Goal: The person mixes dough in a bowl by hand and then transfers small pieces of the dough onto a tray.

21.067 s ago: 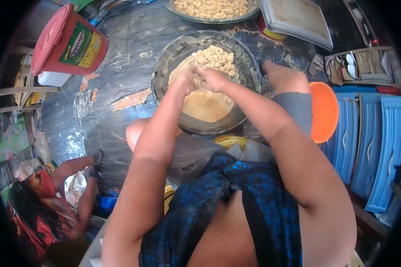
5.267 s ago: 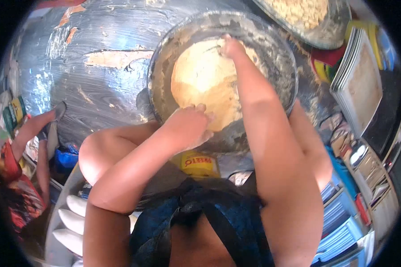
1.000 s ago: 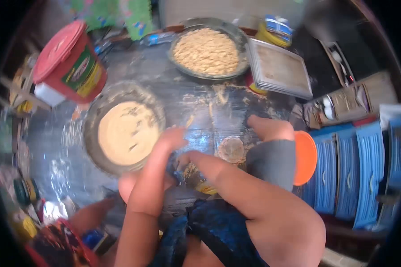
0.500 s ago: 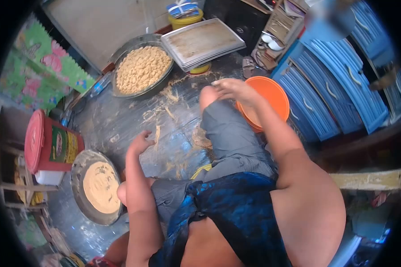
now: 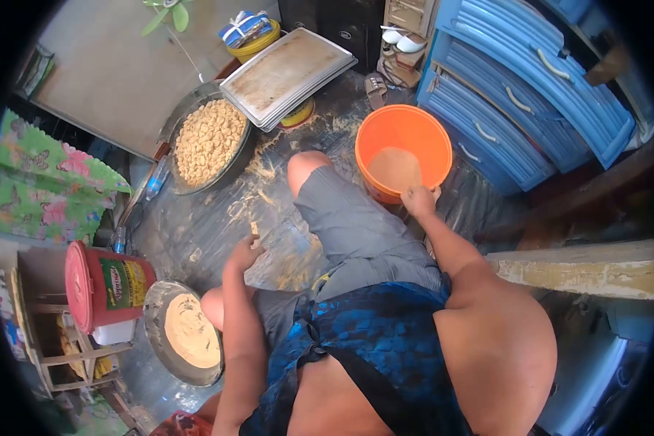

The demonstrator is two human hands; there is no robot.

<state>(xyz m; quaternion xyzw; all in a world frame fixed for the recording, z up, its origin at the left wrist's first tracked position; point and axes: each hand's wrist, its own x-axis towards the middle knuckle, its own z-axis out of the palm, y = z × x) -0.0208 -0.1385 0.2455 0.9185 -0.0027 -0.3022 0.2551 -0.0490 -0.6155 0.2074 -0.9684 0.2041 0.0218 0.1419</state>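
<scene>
My right hand [image 5: 420, 200] has its fingers closed over the near rim of an orange bucket [image 5: 437, 156], which stands beside my knee. A light brown, powdery-looking layer [image 5: 396, 168] covers part of the bucket's bottom. My left hand [image 5: 245, 254] hangs above the floor in front of my lap, its fingers loosely apart and holding nothing I can see. Left of that arm, by my other knee, sits a dark basin [image 5: 156, 327] with a pale yellow, batter-like mass [image 5: 190, 330]. Farther forward, a large basin [image 5: 241, 149] holds a heap of small tan dough pieces [image 5: 209, 142].
Stacked metal trays [image 5: 287, 76] rest on a yellow container [image 5: 298, 116] beside the dough basin. Blue drawers [image 5: 516, 102] line the right side, with sandals [image 5: 376, 91] near them. A red lidded bucket [image 5: 109, 283] stands at left. Smears mark the dark floor [image 5: 196, 225].
My right hand has moved from over my knee to the orange bucket's rim and taken hold of it. The view has shifted to the right. My left hand stays over the floor.
</scene>
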